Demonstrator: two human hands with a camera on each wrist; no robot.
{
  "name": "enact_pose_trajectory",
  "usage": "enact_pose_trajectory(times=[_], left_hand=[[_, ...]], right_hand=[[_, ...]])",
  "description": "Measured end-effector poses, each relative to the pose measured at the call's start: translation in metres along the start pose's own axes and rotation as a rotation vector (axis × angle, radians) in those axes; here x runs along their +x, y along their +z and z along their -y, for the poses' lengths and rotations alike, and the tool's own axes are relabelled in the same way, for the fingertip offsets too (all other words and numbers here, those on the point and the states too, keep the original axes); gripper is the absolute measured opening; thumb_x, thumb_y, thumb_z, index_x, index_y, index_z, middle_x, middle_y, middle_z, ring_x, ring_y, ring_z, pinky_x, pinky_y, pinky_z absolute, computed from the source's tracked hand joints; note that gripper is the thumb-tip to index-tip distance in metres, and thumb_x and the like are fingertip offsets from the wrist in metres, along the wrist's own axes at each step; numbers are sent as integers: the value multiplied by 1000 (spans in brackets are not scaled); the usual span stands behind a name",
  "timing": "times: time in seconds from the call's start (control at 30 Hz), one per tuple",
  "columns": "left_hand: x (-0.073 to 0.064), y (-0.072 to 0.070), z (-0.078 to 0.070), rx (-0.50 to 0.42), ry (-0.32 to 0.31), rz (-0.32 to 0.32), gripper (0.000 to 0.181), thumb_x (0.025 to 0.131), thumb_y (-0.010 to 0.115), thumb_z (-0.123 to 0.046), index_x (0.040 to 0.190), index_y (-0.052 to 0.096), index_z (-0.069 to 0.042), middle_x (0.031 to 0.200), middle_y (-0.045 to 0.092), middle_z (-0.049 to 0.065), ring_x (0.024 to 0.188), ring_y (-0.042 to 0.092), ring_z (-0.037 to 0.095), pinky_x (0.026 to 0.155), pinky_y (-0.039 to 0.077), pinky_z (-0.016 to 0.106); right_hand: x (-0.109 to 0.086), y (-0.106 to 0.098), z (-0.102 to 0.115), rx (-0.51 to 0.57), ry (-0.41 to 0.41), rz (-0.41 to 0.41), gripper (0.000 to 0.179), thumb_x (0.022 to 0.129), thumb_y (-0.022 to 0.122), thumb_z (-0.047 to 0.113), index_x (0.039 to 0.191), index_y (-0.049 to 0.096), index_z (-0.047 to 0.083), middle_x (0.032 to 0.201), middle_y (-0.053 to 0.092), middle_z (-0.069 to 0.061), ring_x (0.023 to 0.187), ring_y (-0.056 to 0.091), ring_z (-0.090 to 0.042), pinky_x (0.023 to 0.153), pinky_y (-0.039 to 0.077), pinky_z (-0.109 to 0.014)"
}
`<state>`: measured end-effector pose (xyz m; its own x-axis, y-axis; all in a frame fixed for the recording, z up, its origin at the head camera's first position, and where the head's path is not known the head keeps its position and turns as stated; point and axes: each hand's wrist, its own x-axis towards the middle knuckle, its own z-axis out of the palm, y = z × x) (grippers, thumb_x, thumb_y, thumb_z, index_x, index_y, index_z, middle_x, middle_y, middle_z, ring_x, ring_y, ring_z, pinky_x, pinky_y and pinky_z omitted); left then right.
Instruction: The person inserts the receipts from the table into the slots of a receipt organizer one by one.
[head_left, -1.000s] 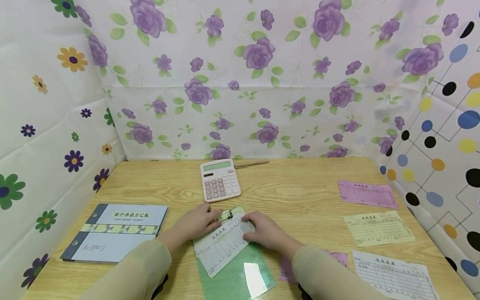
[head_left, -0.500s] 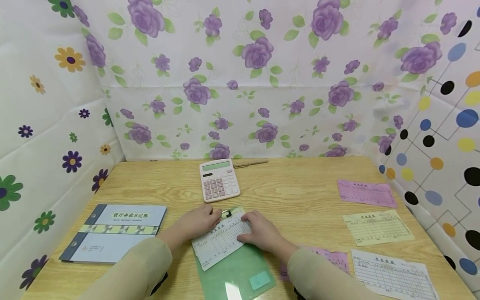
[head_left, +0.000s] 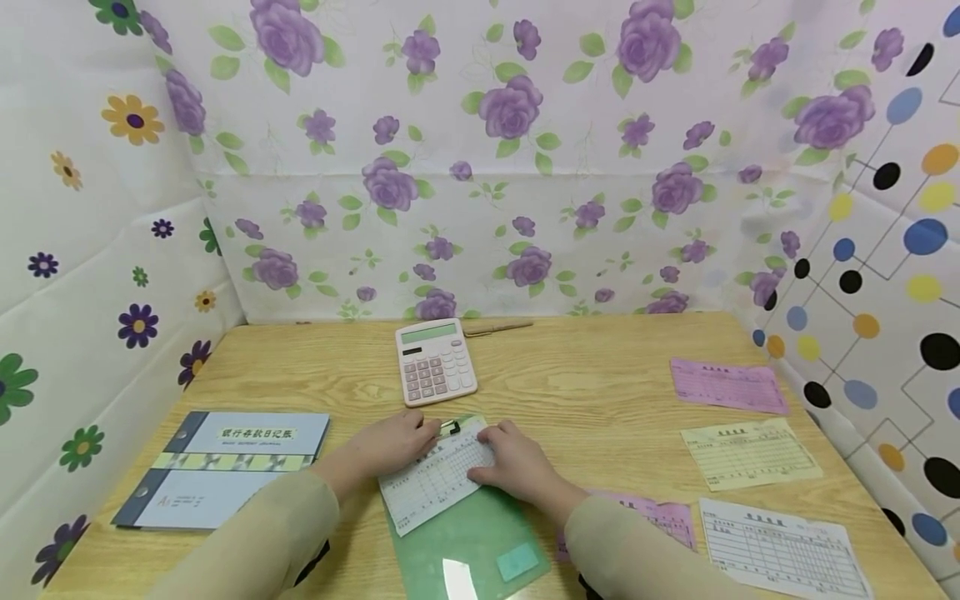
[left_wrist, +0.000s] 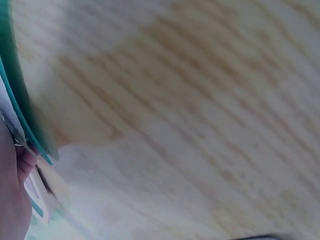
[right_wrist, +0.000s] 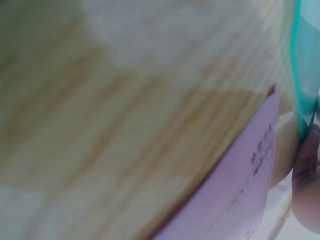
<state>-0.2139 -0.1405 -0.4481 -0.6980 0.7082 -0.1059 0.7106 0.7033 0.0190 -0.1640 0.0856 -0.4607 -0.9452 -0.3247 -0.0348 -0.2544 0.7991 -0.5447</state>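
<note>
A green translucent clip folder lies tilted on the table, a black-and-metal clip at its top. A white printed form lies across its upper part, its top edge up at the clip. My left hand holds the folder's upper left with fingers curled over beside the clip; in the left wrist view the folder's green edge runs past these fingers. My right hand pinches the form's right end, thumb on top. The right wrist view shows the hand's fingertips right at the folder's teal edge.
A pink calculator and a pen lie behind the folder. The blue journal is at left. Pink, yellow and white slips lie at right, with another pink slip partly under my right forearm.
The white form has slid up toward the clip and more of the green folder shows below it. My right hand has shifted slightly left with it; the left hand stays by the clip.
</note>
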Motion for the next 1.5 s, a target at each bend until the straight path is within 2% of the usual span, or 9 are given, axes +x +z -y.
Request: enact_pose_trajectory(times=[0.17,0.4,0.5,0.63,0.77,0.97,1.23,1.33,1.5], left_hand=[[1,-1,1,-14,8,5,37,101,41,-29,131,50,-10,91,50,4,73,48,13,64,46,31],[1,0,1,6,26,-10,34,100,45,-29,128,52,-11,85,47,1,68,43,11,59,43,28],[2,1,0,13,26,-15,35,99,46,-30,128,52,-12,85,46,0,68,43,10,57,43,26],[2,2,0,32,37,-34,35,99,47,-31,128,52,-12,86,47,0,69,44,10,58,44,26],[1,5,1,35,64,-82,34,98,49,-32,126,53,-12,85,47,-1,67,43,9,56,43,25],[0,10,3,37,88,-139,34,98,49,-32,126,53,-13,82,45,0,63,40,9,53,39,24],[-1,12,6,15,77,-138,38,97,50,-33,130,53,-13,81,43,-1,61,38,9,52,36,23],[-1,12,6,1,73,-137,41,97,51,-34,132,52,-14,81,42,-2,62,37,9,53,36,23],[-3,10,5,-33,54,-119,41,97,50,-35,134,51,-16,84,41,-2,66,38,9,56,36,24]], right_hand=[[2,1,3,-28,12,-20,55,79,74,39,118,59,4,103,52,-8,82,54,-17,75,48,-35],[5,0,9,-54,55,-30,56,81,72,41,120,58,5,107,54,-11,86,57,-23,77,48,-40],[6,1,9,-56,63,-35,56,80,72,41,120,58,5,106,53,-13,83,57,-24,74,49,-40],[7,1,9,-50,80,-30,56,80,72,41,121,58,6,104,52,-13,79,55,-24,70,48,-40],[8,-1,6,-38,74,-15,58,81,71,42,123,57,5,106,52,-16,81,55,-25,73,48,-41],[3,-15,-6,15,74,18,60,82,70,44,127,55,8,111,50,-16,87,55,-26,75,48,-42],[-12,-41,-32,12,34,43,60,79,73,42,129,55,14,107,49,-7,90,54,-19,71,46,-36],[-18,-50,-44,9,13,80,60,79,73,42,130,55,15,108,50,-6,94,54,-21,74,47,-38],[-33,-66,-63,31,26,120,58,79,74,40,130,55,20,112,51,-6,99,55,-23,85,45,-46]])
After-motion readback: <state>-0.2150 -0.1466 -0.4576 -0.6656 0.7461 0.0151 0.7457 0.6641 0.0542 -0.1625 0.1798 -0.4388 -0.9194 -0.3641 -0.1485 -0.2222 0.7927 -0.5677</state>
